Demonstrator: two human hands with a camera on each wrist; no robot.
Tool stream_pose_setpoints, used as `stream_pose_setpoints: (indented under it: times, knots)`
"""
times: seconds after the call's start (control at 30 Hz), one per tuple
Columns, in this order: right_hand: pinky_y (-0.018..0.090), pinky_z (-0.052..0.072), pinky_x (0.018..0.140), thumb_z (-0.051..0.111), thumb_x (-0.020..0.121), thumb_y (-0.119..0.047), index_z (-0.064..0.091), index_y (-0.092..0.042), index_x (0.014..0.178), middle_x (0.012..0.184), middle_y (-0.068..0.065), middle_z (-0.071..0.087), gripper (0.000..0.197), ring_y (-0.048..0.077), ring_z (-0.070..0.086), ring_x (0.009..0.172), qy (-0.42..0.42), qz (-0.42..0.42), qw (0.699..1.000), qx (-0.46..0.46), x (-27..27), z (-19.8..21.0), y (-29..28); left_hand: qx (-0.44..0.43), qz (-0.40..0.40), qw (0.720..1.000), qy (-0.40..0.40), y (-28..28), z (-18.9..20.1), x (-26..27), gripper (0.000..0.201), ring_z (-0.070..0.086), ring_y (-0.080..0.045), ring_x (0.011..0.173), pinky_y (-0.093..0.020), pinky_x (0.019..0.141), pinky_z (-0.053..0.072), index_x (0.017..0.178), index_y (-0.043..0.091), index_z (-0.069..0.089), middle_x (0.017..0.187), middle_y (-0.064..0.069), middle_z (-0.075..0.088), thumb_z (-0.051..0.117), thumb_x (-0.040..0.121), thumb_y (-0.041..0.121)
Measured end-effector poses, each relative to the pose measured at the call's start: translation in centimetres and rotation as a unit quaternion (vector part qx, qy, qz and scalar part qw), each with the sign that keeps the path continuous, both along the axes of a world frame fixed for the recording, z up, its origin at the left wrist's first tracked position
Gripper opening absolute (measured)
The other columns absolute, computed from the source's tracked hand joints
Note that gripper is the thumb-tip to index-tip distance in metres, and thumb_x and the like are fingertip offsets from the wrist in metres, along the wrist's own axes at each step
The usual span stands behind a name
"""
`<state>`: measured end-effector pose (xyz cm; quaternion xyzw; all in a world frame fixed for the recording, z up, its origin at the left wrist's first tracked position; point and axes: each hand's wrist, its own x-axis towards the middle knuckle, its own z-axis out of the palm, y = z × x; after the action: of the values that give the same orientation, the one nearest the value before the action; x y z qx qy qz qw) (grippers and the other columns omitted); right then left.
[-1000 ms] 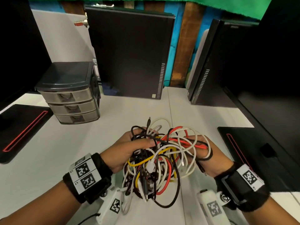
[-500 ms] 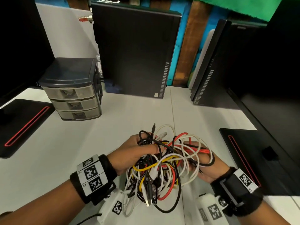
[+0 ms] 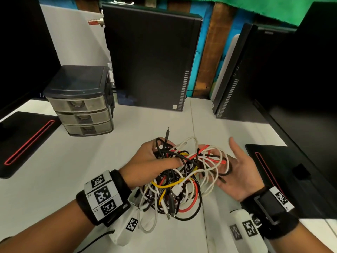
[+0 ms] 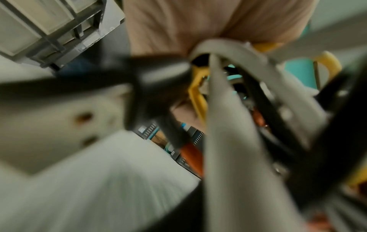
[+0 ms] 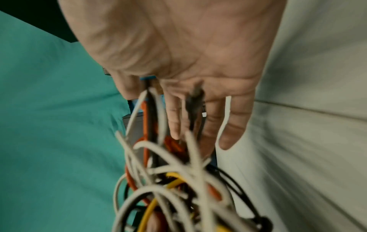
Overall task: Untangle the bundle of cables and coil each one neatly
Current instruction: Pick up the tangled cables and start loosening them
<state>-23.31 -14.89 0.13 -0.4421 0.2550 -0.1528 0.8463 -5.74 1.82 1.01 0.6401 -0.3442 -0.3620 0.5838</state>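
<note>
Cable bundle (image 3: 179, 177) judged light, limp, snag-prone; gripped by left hand (image 3: 149, 161), cradled on flat-fingered right hand (image 3: 237, 170). Free black plug end (image 3: 167, 133) recommended as hold point.

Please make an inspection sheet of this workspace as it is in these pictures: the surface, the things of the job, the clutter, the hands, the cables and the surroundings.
Surface: white desk, a seam down its middle.
Job's things: one bundle of black, white, red and yellow cables, tangled, held above the desk; no coil seen.
Clutter: drawer unit with three drawers at back left; black pads at left and right.
Hands: left hand grips the bundle's left side; right hand open, palm up, fingers straight, strands lying over them.
Cables: a black plug sticks up from the top; loops hang underneath.
Surroundings: two black computer cases upright at the back; green cloth above.
</note>
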Motion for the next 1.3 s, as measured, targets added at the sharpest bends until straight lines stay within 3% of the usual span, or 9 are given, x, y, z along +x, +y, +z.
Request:
stream_pose_setpoints:
  times: [0.1, 0.23, 0.33, 0.43, 0.8, 0.87, 0.93, 1.07, 1.3]
  knots:
    - [0.056, 0.033, 0.115, 0.059, 0.075, -0.077, 0.061, -0.005, 0.133, 0.136, 0.03, 0.056, 0.092, 0.046, 0.051, 0.13, -0.013, 0.055, 0.998, -0.024, -0.2, 0.7, -0.1, 0.009, 0.02, 0.999, -0.035, 0.0, 0.2, -0.3, 0.041, 0.073, -0.018, 0.086, -0.027, 0.081, 0.055, 0.1, 0.014, 0.068, 0.09, -0.003, 0.076, 0.085, 0.064, 0.025]
    - [0.049, 0.043, 0.108, 0.068, 0.063, -0.082, 0.063, -0.021, 0.128, 0.122, 0.009, 0.07, 0.09, 0.029, 0.061, 0.121, 0.032, -0.031, 0.972, -0.229, 0.3, 1.0, 0.2, 0.021, 0.083, 0.995, -0.057, -0.3, -0.2, -0.4, 0.033, 0.072, -0.012, 0.083, -0.026, 0.077, 0.054, 0.098, 0.016, 0.066, 0.088, 0.002, 0.075, 0.086, 0.072, 0.023]
    - [0.043, 0.046, 0.105, 0.075, 0.074, -0.062, 0.07, -0.027, 0.105, 0.106, -0.007, 0.072, 0.047, 0.01, 0.064, 0.11, 0.059, -0.173, 0.882, -0.435, 0.5, 1.1, 1.4, 0.022, 0.142, 0.989, -0.029, -0.4, -0.6, -0.3, 0.037, 0.071, -0.009, 0.078, -0.022, 0.07, 0.053, 0.097, 0.014, 0.064, 0.084, 0.005, 0.074, 0.088, 0.071, 0.025]
    - [0.026, 0.047, 0.095, 0.074, 0.081, -0.047, 0.073, -0.028, 0.094, 0.1, -0.012, 0.07, 0.022, 0.013, 0.064, 0.104, 0.025, -0.15, 0.8, -0.581, 0.6, 0.9, 3.8, 0.027, 0.183, 0.982, -0.021, -0.7, -1.0, -0.2, 0.04, 0.071, -0.01, 0.083, -0.028, 0.078, 0.054, 0.097, 0.017, 0.064, 0.088, 0.004, 0.074, 0.089, 0.069, 0.031]
    - [0.036, 0.05, 0.075, 0.066, 0.089, -0.043, 0.077, -0.025, 0.1, 0.093, -0.011, 0.064, 0.024, 0.015, 0.057, 0.087, 0.116, -0.161, 0.63, -0.751, 1.3, -0.8, 5.7, 0.025, 0.196, 0.98, -0.01, -1.0, -1.6, -1.9, 0.04, 0.071, -0.012, 0.08, -0.032, 0.076, 0.057, 0.099, 0.023, 0.057, 0.085, 0.004, 0.073, 0.084, 0.07, 0.019]
    - [0.024, 0.046, 0.074, 0.069, 0.087, -0.038, 0.073, -0.024, 0.095, 0.089, -0.022, 0.063, 0.016, 0.006, 0.058, 0.08, 0.123, -0.169, 0.653, -0.728, 1.3, -0.6, 5.8, 0.023, 0.191, 0.981, -0.003, -1.1, -1.7, -2.0, 0.038, 0.071, -0.011, 0.08, -0.031, 0.075, 0.056, 0.1, 0.022, 0.057, 0.086, 0.004, 0.073, 0.083, 0.072, 0.017]
    - [0.016, 0.039, 0.071, 0.07, 0.089, -0.036, 0.071, -0.029, 0.086, 0.082, -0.025, 0.062, 0.008, -0.003, 0.058, 0.078, 0.161, -0.154, 0.723, -0.654, 1.3, -0.4, 5.3, 0.02, 0.175, 0.984, 0.007, -1.0, -1.8, -2.1, 0.037, 0.071, -0.009, 0.077, -0.024, 0.07, 0.055, 0.102, 0.019, 0.057, 0.086, 0.003, 0.074, 0.081, 0.075, 0.013]
    - [0.026, 0.05, 0.075, 0.071, 0.09, -0.025, 0.077, -0.027, 0.074, 0.081, -0.005, 0.072, 0.018, 0.011, 0.066, 0.08, 0.152, -0.109, 0.871, -0.455, 1.5, 0.3, 4.4, 0.013, 0.142, 0.989, 0.024, -1.0, -2.0, -2.1, 0.039, 0.072, -0.008, 0.077, -0.015, 0.063, 0.052, 0.107, 0.018, 0.055, 0.088, 0.001, 0.073, 0.079, 0.079, 0.008]
    - [0.007, 0.044, 0.06, 0.075, 0.082, -0.003, 0.078, -0.012, 0.074, 0.067, -0.003, 0.071, 0.012, -0.003, 0.056, 0.059, 0.14, -0.11, 0.9, -0.397, 1.5, 1.3, 4.3, 0.019, 0.143, 0.989, -0.039, -1.0, -2.6, -2.4, 0.051, 0.071, -0.008, 0.084, -0.027, 0.078, 0.055, 0.103, 0.028, 0.054, 0.089, 0.007, 0.074, 0.087, 0.067, 0.042]
